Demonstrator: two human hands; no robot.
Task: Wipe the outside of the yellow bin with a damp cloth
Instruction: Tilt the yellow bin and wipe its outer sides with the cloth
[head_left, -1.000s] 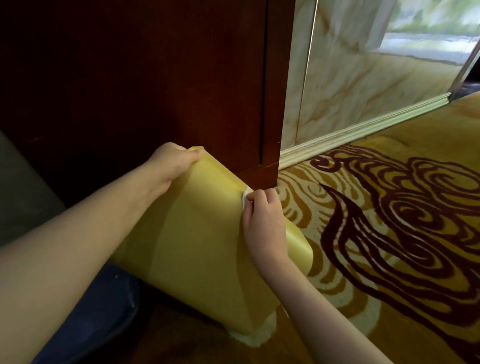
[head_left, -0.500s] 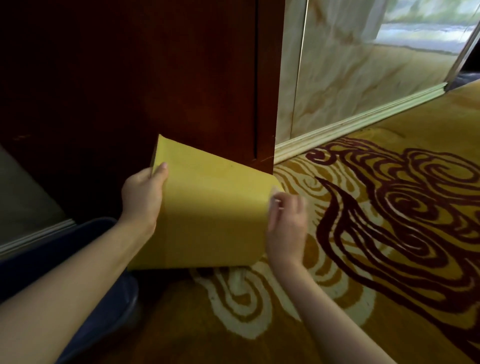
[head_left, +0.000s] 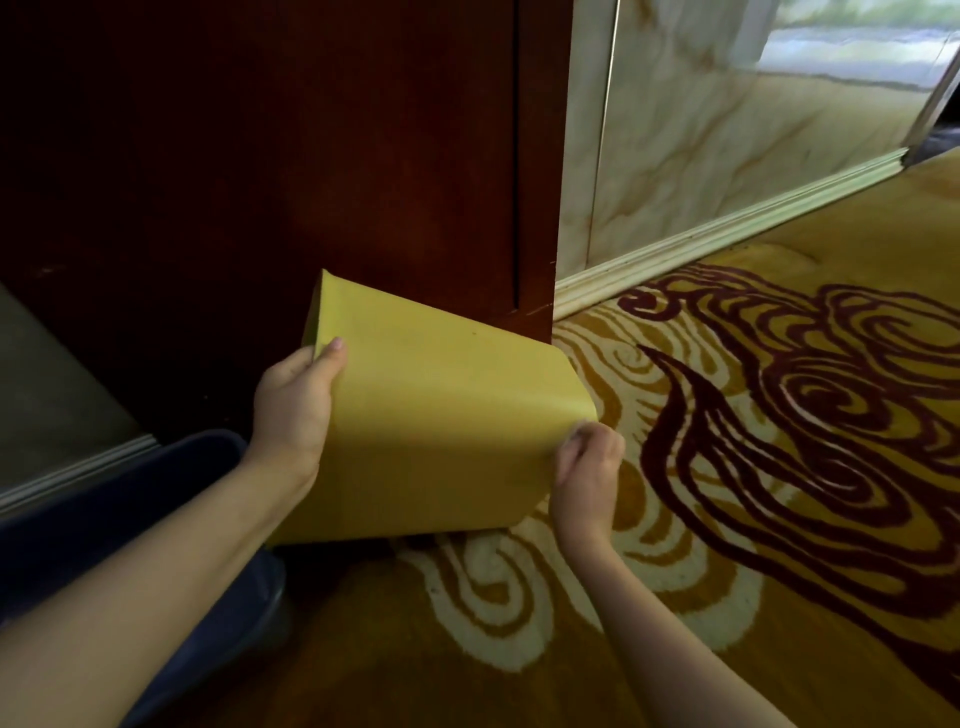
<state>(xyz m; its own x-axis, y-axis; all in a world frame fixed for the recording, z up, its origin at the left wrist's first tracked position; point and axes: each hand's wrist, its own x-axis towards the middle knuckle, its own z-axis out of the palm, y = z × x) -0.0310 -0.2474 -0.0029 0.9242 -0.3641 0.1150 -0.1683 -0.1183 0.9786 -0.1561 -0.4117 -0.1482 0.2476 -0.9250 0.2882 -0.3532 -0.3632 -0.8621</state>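
Observation:
The yellow bin (head_left: 441, 415) lies tipped over on the patterned carpet, its base end pointing right and its rim end at the left. My left hand (head_left: 296, 405) grips the bin at its left edge, thumb on the top face. My right hand (head_left: 589, 470) presses against the bin's right lower corner with curled fingers. A small bit of white cloth (head_left: 574, 434) shows blurred at the fingertips; most of it is hidden in the hand.
A dark red wooden cabinet (head_left: 363, 156) stands right behind the bin. A marble-look wall with a cream skirting board (head_left: 727, 223) runs to the right. A dark blue object (head_left: 171, 499) sits under my left forearm. Yellow carpet with maroon swirls (head_left: 779, 441) spreads right.
The bin has been turned and laid flatter, its base swung to the right. My left hand shifted to the left edge. My right hand slid down to the lower right corner.

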